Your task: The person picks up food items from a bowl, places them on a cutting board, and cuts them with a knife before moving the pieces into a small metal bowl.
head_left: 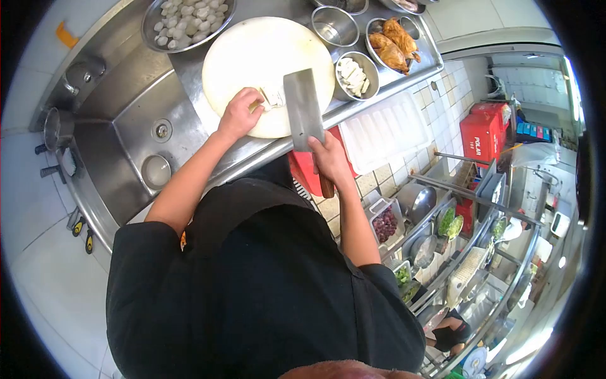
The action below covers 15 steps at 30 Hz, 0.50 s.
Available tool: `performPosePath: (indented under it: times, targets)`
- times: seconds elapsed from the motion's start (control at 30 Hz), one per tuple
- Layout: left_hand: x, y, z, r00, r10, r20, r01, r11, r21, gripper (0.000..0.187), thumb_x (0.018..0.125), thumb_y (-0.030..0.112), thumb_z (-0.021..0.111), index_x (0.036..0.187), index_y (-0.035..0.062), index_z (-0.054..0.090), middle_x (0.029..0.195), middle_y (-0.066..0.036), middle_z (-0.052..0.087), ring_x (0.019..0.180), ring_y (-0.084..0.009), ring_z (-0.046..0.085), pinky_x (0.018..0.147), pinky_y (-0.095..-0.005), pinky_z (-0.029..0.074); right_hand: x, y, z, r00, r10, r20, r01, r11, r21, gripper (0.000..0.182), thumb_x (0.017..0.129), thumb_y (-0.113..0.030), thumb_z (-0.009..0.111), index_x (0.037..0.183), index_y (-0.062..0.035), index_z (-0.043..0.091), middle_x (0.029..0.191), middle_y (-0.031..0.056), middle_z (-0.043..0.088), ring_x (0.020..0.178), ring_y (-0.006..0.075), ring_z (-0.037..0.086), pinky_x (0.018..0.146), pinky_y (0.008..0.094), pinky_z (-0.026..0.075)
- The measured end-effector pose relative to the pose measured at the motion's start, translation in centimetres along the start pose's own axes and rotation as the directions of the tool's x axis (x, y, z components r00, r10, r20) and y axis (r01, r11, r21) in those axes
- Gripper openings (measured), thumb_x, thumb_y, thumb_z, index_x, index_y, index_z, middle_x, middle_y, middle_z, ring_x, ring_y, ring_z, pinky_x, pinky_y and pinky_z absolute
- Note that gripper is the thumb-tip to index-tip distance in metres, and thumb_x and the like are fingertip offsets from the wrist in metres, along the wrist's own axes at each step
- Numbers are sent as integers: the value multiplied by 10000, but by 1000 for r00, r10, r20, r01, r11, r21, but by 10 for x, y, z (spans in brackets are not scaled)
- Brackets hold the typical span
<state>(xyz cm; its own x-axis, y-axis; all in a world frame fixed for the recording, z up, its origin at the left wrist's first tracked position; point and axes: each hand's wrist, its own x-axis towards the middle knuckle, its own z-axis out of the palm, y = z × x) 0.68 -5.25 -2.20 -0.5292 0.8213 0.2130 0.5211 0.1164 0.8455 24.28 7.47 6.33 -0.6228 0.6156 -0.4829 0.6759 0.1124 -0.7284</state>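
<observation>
My right hand (331,159) is wrapped around the wooden handle of a wide cleaver (303,104). Its blade points away from me, over the right part of a round white cutting board (246,54). Just left of the blade, my left hand (241,115) is closed, with thumb and fingertips pinched at a pale piece of food (265,105) on the board. A few white bits lie between the fingers and the blade. To the right of the board, a metal bowl (375,81) holds similar white pieces (353,76).
A bowl of whitish lumps (192,19) stands behind the board. Two roasted birds (392,47) lie in a bowl at the back right, near an upright metal pot (334,26). The steel sink (117,151) is on my left. On the right stands a rack (467,196) with food containers.
</observation>
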Motion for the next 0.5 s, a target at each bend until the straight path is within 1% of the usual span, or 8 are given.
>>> performPosePath:
  times: [0.03, 0.1, 0.13, 0.23, 0.27, 0.37, 0.4, 0.5]
  targets:
    - [0, 1, 1, 999, -44, 11, 44, 999, -19, 221, 820, 52, 699, 1026, 24, 627, 1106, -149, 626, 1092, -342, 605, 974, -405, 484, 2, 11, -6, 1000, 18, 15, -20, 993, 112, 276, 1018, -227, 565, 1141, 20, 572, 727, 143, 632, 632, 284, 641, 619, 416, 515]
    - [-1, 0, 17, 992, -43, -122, 42, 999, -15, 288, 847, 96, 701, 1115, 21, 629, 1203, -194, 603, 1179, -372, 563, 1031, -430, 449, -2, 27, -10, 987, 115, 111, -149, 914, 377, 224, 1039, -219, 553, 1077, 2, 562, 596, 40, 518, 424, 145, 519, 414, 312, 439]
    - [-2, 3, 26, 982, -40, -183, 38, 999, -13, 323, 860, 119, 702, 1159, 19, 630, 1251, -217, 591, 1222, -387, 542, 1060, -442, 431, 1, 40, -6, 979, 126, 159, -187, 867, 463, 205, 1040, -213, 561, 1074, -11, 561, 600, 29, 507, 433, 140, 514, 411, 309, 434]
    - [5, 17, 60, 965, 6, -263, 32, 990, 138, 473, 903, 199, 692, 1325, 14, 586, 1411, -275, 501, 1340, -459, 434, 1127, -508, 360, 9, 56, 19, 962, 102, 252, -219, 842, 494, 201, 1037, -210, 568, 1067, -11, 558, 611, 26, 510, 440, 142, 514, 415, 308, 437]
    - [10, 19, 66, 979, 8, -202, 44, 967, 251, 524, 931, 243, 672, 1407, 54, 563, 1488, -271, 452, 1383, -493, 380, 1146, -543, 331, 10, 53, 26, 949, 90, 301, -234, 842, 486, 202, 1038, -210, 568, 1055, -9, 558, 617, 27, 513, 443, 144, 517, 418, 306, 438]
    - [18, 16, 84, 970, 34, -240, 51, 938, 342, 477, 932, 225, 668, 1382, 89, 592, 1464, -260, 476, 1362, -508, 392, 1138, -561, 330, 10, 32, 37, 930, 42, 365, -215, 868, 448, 207, 1038, -212, 567, 1030, -6, 554, 621, 28, 515, 443, 146, 516, 421, 306, 439]
    - [23, 18, 85, 964, 17, -266, 72, 944, 321, 446, 930, 215, 670, 1362, 113, 617, 1444, -243, 495, 1356, -488, 404, 1133, -548, 339, 8, 24, 33, 935, 32, 354, -198, 873, 445, 210, 1038, -214, 567, 1030, -5, 548, 618, 27, 514, 443, 143, 516, 417, 308, 436]
    - [38, 29, 98, 967, 65, -245, -12, 977, 212, 442, 912, 212, 695, 1335, 97, 635, 1422, -225, 513, 1346, -469, 418, 1123, -540, 351, -1, 26, 14, 955, 0, 295, -156, 850, 504, 249, 1033, -209, 555, 1083, 35, 552, 617, 53, 529, 441, 162, 527, 431, 324, 439]
